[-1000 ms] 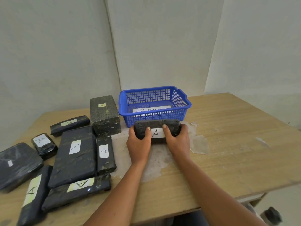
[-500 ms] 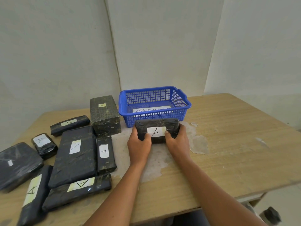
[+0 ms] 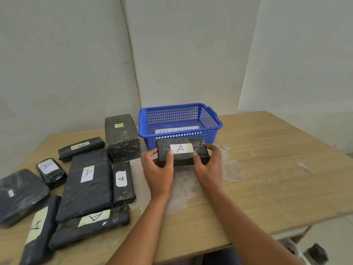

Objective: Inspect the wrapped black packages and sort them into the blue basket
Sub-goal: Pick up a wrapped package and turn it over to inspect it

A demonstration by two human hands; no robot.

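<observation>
Head camera view looked down on a worn wooden table (image 3: 267, 169) set against pale walls. Both of the person's bare hands held 1 black wrapped package (image 3: 182, 152) just in front of the blue basket (image 3: 179, 113), near the table's middle. The left hand (image 3: 158, 169) gripped the package's left end, thumb on the top face and fingers curled round the side. The right hand (image 3: 209, 167) gripped the right end the same way, thumb on top beside the label. A white label marked "A" (image 3: 181, 148) faced up on the package, between the 2 thumbs. Whether the package touched the table or was lifted slightly could not be told. The blue basket stood just behind it, holding only a white paper strip (image 3: 176, 130) with partly hidden lettering. To the left lay more black packages: a tall boxy package (image 3: 122, 136) with a small yellow label stood just beside the basket; a large flat package (image 3: 87, 184) marked "A" lay in front of it; a narrow package (image 3: 122, 182) lay touching that one's right side; a long package (image 3: 89, 224) with a yellowish "A" label lay along the near side. Further left were a slim package (image 3: 81, 148), a small package (image 3: 50, 172), a rounded package (image 3: 19, 194) and another long package (image 3: 38, 228) at the table's edge. Patches of peeled surface (image 3: 231, 169) showed around the hands.
</observation>
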